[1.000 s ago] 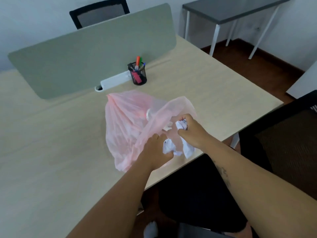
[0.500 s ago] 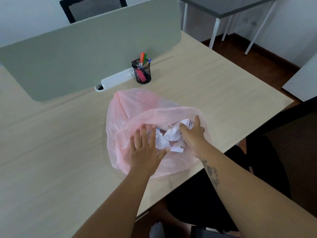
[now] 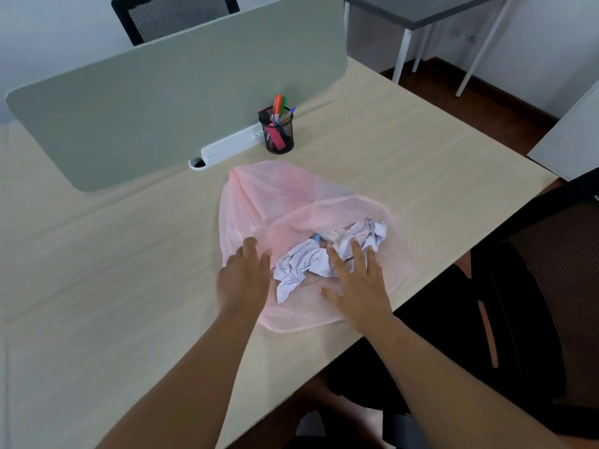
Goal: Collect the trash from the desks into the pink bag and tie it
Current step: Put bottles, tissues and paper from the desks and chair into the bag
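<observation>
Pink and thin as film, the translucent plastic bag [image 3: 259, 202] lies on the pale wood-grain desk [image 3: 405, 150], its mouth turned toward me and close to the near edge. Inside the mouth sits the trash: crumpled white paper [image 3: 304, 267] with a scrap of something blue-tipped among it. My left hand [image 3: 243, 283] lies flat on the bag's left side, fingers spread, gripping nothing. My right hand [image 3: 359, 286] is likewise spread wide and empty, palm down over the bag's right side, fingertips reaching the paper.

As I judge it, the paper is in and the step now is to gather the rim for tying. To do that well I should press the paper deeper toward the closed end first, so that nothing slides out, then pinch the loose film on each side of the mouth, draw it up into two tails and knot them. The film is slippery and tears easily, so I want a full pinch, not a nail's hold.

The bag's lower lip lies near the desk's front edge, and paper pushed the wrong way could drop to the floor. To the left the desk is bare, good room to slide the bag inward. Beyond it, well apart, stand the black mesh pen cup [image 3: 278, 132] and the grey-green divider panel [image 3: 162, 102].
</observation>
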